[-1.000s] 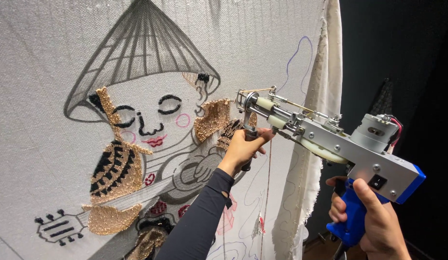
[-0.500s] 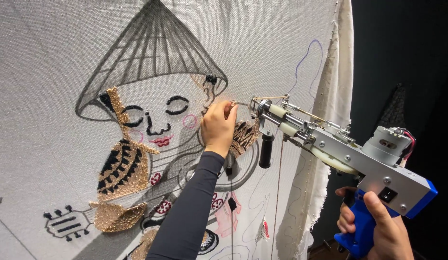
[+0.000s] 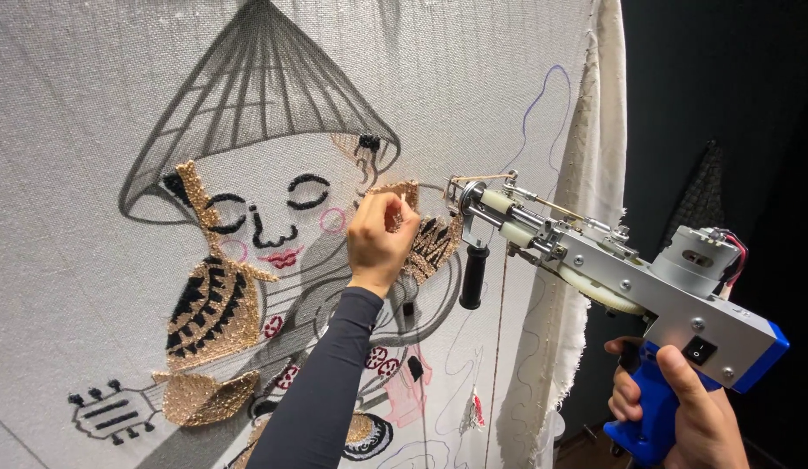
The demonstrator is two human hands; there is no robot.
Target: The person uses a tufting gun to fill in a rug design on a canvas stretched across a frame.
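— Wrapped around the blue grip of the tufting gun (image 3: 612,278), the right hand (image 3: 682,408) holds the tool up off the cloth, its needle end pointing toward the tufting cloth (image 3: 74,104) without touching it, as far as the head view shows.

— And the left hand (image 3: 382,234)?

— Curled shut against the cloth, fingertips pinched at the edge of a tan tufted patch (image 3: 430,239) beside the drawn face (image 3: 273,217). Whether it nips a strand of yarn or only presses the pile, I cannot tell. The gun's black front handle (image 3: 473,276) hangs free, nobody holding it.

— How much of the picture is filled?

— Some, by my judgement. The eyes, nose and mouth are stitched in black and red, tan and black patches sit on both sides of the face, and small dark details show lower down. The big conical hat (image 3: 256,113) is only shaded outline on bare weave, and the lower right carries thin drawn lines with little yarn. Most of the area looks unfilled.
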